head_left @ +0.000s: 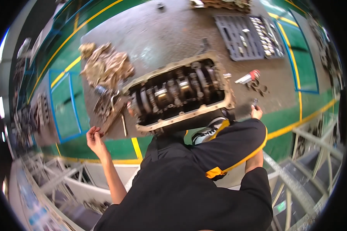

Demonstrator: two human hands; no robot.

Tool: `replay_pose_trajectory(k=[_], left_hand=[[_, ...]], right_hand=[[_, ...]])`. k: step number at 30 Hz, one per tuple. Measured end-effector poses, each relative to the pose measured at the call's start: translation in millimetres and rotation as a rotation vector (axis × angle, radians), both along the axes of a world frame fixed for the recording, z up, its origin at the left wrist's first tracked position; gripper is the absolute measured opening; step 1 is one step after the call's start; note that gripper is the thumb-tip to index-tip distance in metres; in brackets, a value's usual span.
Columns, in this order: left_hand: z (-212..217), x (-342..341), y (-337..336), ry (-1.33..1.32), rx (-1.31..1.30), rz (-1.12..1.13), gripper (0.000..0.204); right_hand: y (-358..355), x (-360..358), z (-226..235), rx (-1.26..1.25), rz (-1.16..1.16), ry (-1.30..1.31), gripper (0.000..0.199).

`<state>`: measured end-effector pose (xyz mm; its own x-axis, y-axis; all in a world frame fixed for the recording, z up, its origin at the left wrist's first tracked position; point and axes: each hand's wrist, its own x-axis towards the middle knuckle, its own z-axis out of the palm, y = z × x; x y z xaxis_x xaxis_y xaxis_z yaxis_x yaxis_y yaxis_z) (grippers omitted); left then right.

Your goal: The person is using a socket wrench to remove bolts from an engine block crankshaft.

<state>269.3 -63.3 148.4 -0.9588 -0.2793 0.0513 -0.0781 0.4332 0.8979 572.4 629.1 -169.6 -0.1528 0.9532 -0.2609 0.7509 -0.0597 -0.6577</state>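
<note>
An engine block point(158, 125) lies in front of me with its open side up, and the crankshaft point(177, 91) shows inside its pale rim. My left hand point(95, 138) is at the table's near left edge, fingers curled together beside a long brown bar point(114, 116). Something dark shows at those fingertips, too small to name. Right of the block, my right hand point(256, 112) pinches a small grey metal piece point(255, 101) at the near table edge. Beyond that hand lie several curved metal shells point(257, 86) and a red-and-white tube point(247, 77).
Crumpled brown paper point(108, 65) lies at the left of the metal table point(142, 42). A grey tool tray point(241, 38) with rows of shiny sockets sits at the far right. A thin metal rod point(124, 125) lies near the block. My shoe point(208, 133) is close to the block's near side.
</note>
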Motion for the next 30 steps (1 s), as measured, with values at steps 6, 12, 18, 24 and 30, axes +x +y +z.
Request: replay_pose_trajectory(k=[6,12,18,24,30], left_hand=[[-65.5,76.6,-61.8,-0.114,0.143,0.324,0.019],[-159.2,42.4,-62.1,-0.311,-0.13,0.004,0.024],[-264.6,-28.2,-75.6,-0.098,-0.799,0.046,0.046],[-266.2,-122.5,-63.5,-0.184,-0.584,-0.029,0.029],[-277.1,-123.2,-99.6,-0.127,-0.26,0.039,0.025]], right_hand=[[21.0,-44.4,-23.2,0.04,0.363,-0.039,0.045],[-20.4,-17.6,92.2,-0.325,0.249,0.086,0.043],[11.6,76.0,160.4,-0.306,0.251,0.559,0.042],[-70.6,105.2,276.8,-0.069,-0.207,0.485,0.042],[-108.6,68.9,314.7,0.073,-0.18,0.656,0.035]])
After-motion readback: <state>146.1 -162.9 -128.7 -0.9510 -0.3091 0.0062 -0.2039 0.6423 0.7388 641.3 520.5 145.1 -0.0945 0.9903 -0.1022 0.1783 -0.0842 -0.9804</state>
